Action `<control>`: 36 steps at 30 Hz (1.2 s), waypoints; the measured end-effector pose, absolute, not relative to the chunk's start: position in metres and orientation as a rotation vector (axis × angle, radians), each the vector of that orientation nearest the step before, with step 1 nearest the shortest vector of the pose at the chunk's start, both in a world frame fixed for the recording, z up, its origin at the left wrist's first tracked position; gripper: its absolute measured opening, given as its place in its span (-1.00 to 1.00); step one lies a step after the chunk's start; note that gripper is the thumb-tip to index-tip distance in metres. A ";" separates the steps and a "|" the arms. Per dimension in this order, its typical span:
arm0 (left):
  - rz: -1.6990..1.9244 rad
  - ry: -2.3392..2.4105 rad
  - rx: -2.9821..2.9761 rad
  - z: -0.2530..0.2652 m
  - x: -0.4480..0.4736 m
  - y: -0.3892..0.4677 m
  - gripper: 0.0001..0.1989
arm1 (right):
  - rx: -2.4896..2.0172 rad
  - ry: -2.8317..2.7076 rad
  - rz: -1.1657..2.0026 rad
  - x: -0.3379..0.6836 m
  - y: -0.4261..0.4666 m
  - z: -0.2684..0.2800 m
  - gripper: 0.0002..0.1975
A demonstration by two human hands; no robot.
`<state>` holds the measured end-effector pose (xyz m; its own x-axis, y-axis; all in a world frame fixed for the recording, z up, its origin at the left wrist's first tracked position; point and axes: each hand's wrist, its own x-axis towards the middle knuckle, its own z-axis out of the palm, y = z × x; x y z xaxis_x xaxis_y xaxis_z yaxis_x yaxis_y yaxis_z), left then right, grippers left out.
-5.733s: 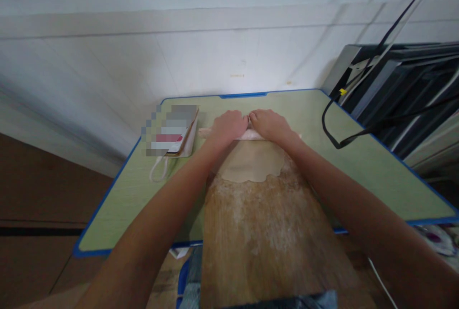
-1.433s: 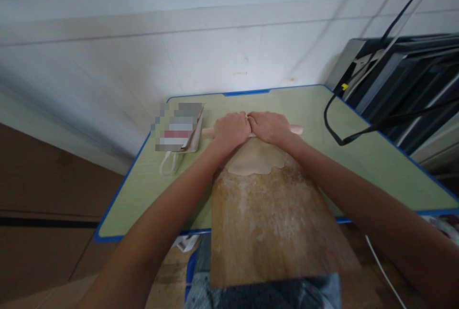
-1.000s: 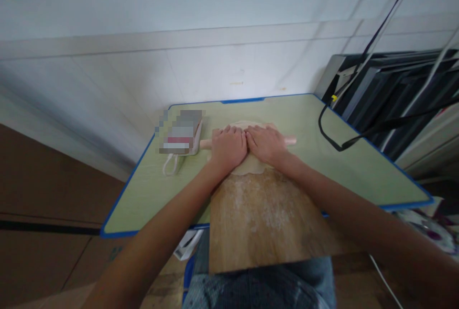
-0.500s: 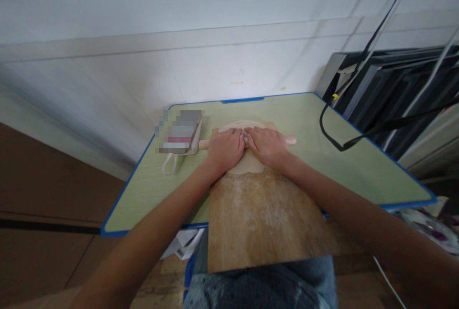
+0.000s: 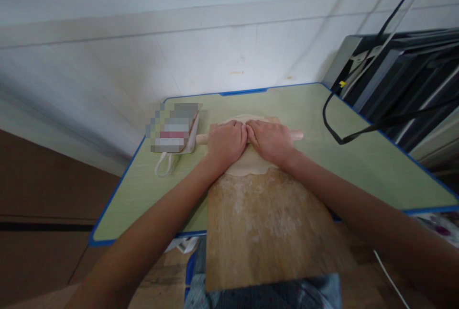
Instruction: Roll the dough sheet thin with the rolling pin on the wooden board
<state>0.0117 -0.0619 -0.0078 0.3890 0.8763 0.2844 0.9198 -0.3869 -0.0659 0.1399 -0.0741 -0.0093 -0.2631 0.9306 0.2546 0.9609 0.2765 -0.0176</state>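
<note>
A wooden rolling pin [image 5: 296, 135] lies crosswise over a flat sheet of pale dough [image 5: 249, 164]. My left hand [image 5: 228, 142] is closed over the pin's left half, and my right hand [image 5: 270, 140] over its right half. The two hands meet at the middle, thumbs and fingertips nearly touching. Only the pin's two ends show past my hands. Under the dough is a wooden board [image 5: 265, 232] with smears of flour; its near end juts out past the table's front edge, above my lap. The dough's middle is hidden by my hands.
The green table [image 5: 315, 170] has a blue rim and stands against a white wall. On its left lies a blurred-out device [image 5: 175, 129] with a white cord loop [image 5: 163, 164]. A black strap [image 5: 340, 139] hangs over the right side, by dark flat panels [image 5: 405, 70].
The view has shifted and tilted slightly downward. Both hands stay on the rolling pin, their fingers curled somewhat more over it.
</note>
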 end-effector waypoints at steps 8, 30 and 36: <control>-0.154 -1.678 -2.491 -0.004 0.020 -0.022 -0.60 | -1.828 -2.360 -0.092 0.141 -0.037 0.000 -0.58; -0.169 -1.542 -2.567 -0.001 0.008 -0.063 -0.60 | -1.608 -2.561 -0.012 0.148 -0.064 -0.004 -0.58; -0.312 -1.535 -2.534 -0.010 0.002 -0.098 -0.58 | -1.627 -2.466 -0.069 0.145 -0.104 0.000 -0.55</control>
<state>0.0017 -0.0983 -0.0101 0.4504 0.8540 0.2604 0.8879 -0.4591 -0.0300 0.1447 -0.1041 -0.0003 -0.3816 0.9065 0.1805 0.9152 0.3979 -0.0632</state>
